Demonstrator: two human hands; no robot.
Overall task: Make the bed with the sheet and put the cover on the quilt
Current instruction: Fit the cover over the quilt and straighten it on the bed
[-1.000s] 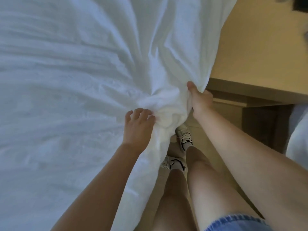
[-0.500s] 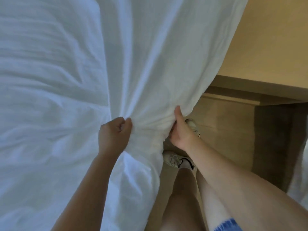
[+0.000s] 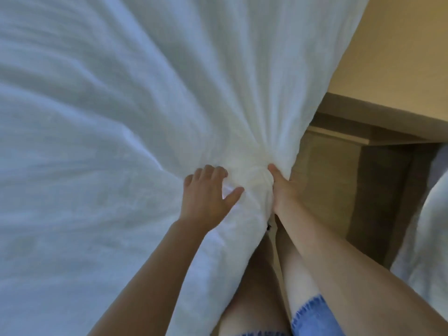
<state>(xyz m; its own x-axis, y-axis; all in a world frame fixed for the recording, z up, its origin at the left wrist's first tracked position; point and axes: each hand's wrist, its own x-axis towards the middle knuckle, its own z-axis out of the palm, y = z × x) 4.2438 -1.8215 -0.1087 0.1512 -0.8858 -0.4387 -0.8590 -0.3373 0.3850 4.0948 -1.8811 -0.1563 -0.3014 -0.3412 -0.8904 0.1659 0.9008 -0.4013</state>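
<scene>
A big white quilt cover [image 3: 121, 146] fills the left and middle of the head view, its folds running down into a bunched knot [image 3: 252, 175] at lower centre. My left hand [image 3: 206, 200] lies on the cloth just left of the knot, thumb spread, fingers curled into the fabric. My right hand [image 3: 282, 190] presses against the knot's right side, thumb up, its fingers hidden behind the cloth. The view is motion-blurred.
A tan wall [image 3: 400, 57] and a wooden ledge [image 3: 378, 122] rise at the upper right, with a dark recess [image 3: 388, 195] below. More white fabric [image 3: 429, 238] hangs at the right edge. My bare legs [image 3: 261, 299] stand on the floor beside the bed.
The left hand has gone from a closed fist on the cloth to a spread hand resting on it. The bunched fabric and both hands have shifted up and to the right.
</scene>
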